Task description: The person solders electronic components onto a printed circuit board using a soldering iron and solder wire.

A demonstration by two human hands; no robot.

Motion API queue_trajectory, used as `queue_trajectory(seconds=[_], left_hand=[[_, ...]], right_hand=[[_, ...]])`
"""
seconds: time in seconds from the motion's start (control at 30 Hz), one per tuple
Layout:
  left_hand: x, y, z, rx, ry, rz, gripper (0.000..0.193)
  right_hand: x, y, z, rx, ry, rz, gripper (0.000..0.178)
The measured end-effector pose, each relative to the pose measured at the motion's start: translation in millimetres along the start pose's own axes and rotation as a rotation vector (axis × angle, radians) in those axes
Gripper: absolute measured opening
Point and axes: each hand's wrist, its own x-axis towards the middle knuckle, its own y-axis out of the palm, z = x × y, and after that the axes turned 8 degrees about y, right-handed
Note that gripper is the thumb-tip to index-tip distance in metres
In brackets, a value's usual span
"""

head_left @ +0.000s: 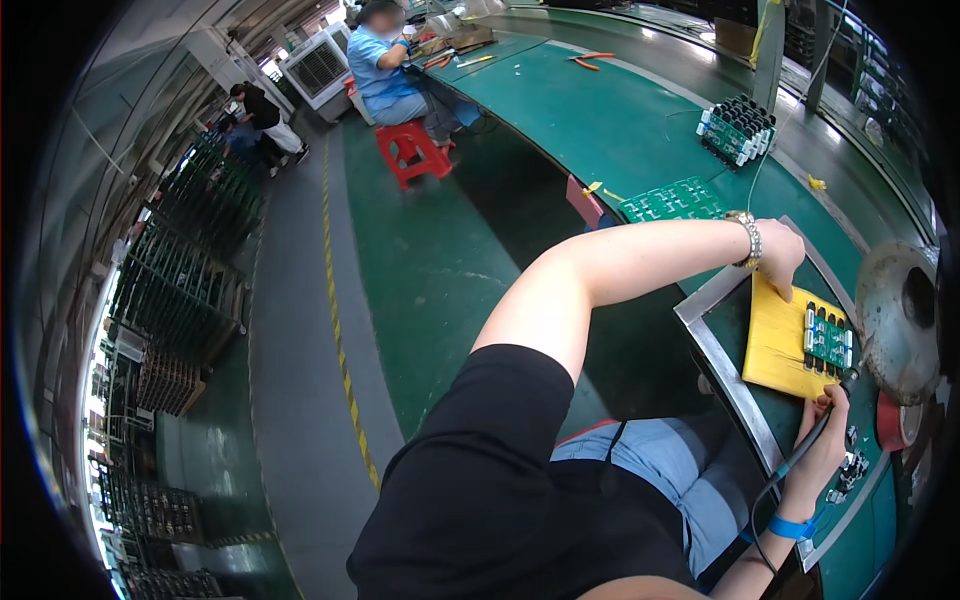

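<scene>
Setting: green factory table, curved.
Work: small green circuit board lies on yellow pad.
Left grip: fingers pressed onto pad's far edge.
Right grip: closed around soldering iron, tip at board.

We see bright overhead light glaring on the green bench; edges bend, corners go black.

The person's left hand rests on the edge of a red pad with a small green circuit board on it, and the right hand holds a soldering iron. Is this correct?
Not quite. In the head view the pad under the green circuit board is yellow, not red. The left hand does rest on its edge, and the right hand holds the soldering iron.
</scene>
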Motion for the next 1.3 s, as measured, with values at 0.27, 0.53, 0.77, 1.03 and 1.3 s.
queue_trajectory(seconds=[0.27,0.53,0.77,1.03,1.3], left_hand=[[-7,-10,-15,-0.028,0.14,0.321,0.046],[-60,-44,-21,-0.075,0.15,0.056,0.019],[14,4,-17,-0.282,0.203,-0.279,0.032],[8,6,-39,-0.177,0.098,-0.122,0.029],[-35,-6,-54,-0.375,0.027,0.067,0.036]], right_hand=[[-6,-15,-2,-0.002,0.027,-0.025,0.033],[-11,-35,6,0.052,-0.028,-0.094,0.031],[-36,-46,37,0.347,-0.059,0.101,0.049],[-50,-39,23,0.094,-0.133,-0.001,0.043],[-44,-64,-12,0.12,0.073,-0.118,0.049]])
